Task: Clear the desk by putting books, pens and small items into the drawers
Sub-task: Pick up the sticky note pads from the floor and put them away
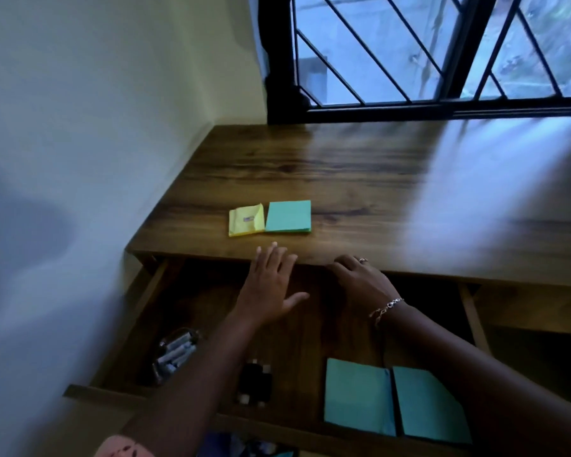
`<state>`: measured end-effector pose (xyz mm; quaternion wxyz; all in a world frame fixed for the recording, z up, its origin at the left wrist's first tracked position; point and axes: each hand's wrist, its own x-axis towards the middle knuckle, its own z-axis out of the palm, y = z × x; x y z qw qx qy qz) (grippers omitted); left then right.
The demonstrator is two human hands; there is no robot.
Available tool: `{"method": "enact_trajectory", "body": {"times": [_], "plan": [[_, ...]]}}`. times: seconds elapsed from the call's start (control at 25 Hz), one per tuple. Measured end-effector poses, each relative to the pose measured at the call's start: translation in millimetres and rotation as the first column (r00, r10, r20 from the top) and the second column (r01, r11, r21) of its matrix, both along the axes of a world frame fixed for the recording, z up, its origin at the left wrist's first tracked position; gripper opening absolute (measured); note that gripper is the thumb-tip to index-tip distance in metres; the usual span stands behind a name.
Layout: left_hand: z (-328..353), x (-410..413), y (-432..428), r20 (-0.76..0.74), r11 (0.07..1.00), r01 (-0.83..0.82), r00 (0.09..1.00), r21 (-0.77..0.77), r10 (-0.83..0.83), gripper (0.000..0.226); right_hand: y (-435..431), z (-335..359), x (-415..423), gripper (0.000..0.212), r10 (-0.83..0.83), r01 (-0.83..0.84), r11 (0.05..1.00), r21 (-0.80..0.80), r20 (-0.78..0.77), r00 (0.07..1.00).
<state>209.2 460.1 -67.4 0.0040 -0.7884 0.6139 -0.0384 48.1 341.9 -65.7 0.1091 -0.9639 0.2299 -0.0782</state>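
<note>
The wooden surface (343, 166) stood above an open drawer (208, 301) holding two teal pads (360, 395). The left hand (271, 278) lay open, fingers spread, over the surface's front edge. The right hand (356, 275) was curled there, its grip unclear. A green sticky-note pad (288, 216) touched a yellow sticky-note pad (246, 220) near the front-left corner.

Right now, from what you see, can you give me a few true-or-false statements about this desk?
1. The drawer is open. True.
2. The yellow pad lies left of the green pad on the desk. True.
3. The left hand grips the green pad. False: its fingers are straight, short of both pads.
4. The drawer holds no paper. False: two teal pads lie in it.
5. The right hand has a bracelet at the wrist. True.
</note>
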Motion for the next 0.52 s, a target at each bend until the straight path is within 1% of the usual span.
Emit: {"method": "enact_trajectory", "body": {"times": [0.04,0.12,0.24,0.32,0.4,0.52], "plan": [[6,15,-2,0.004,0.999,-0.041,0.999,0.019,0.041,0.081,-3,3,18,0.047,0.016,-0.016,1.0,-0.007,-0.011,1.0],[13,38,-8,-0.034,0.991,-0.114,0.993,0.074,0.117,0.091,-12,6,50,0.059,0.055,-0.056,0.998,-0.006,-0.106,0.993],[13,73,-19,-0.076,0.977,-0.173,0.98,0.126,0.183,0.111,-26,5,94,0.096,0.109,-0.125,0.991,-0.045,-0.261,0.959],[12,91,-25,-0.082,0.965,-0.199,0.973,0.172,0.216,0.12,-34,6,114,0.114,0.105,-0.131,0.99,-0.057,-0.332,0.937],[10,104,-31,-0.097,0.957,-0.195,0.971,0.216,0.219,0.122,-40,7,127,0.119,0.093,-0.128,0.989,-0.072,-0.365,0.926],[8,108,-35,-0.087,0.957,-0.154,0.98,0.245,0.18,0.12,-42,5,136,0.11,0.08,-0.109,0.993,-0.052,-0.389,0.918]]}}
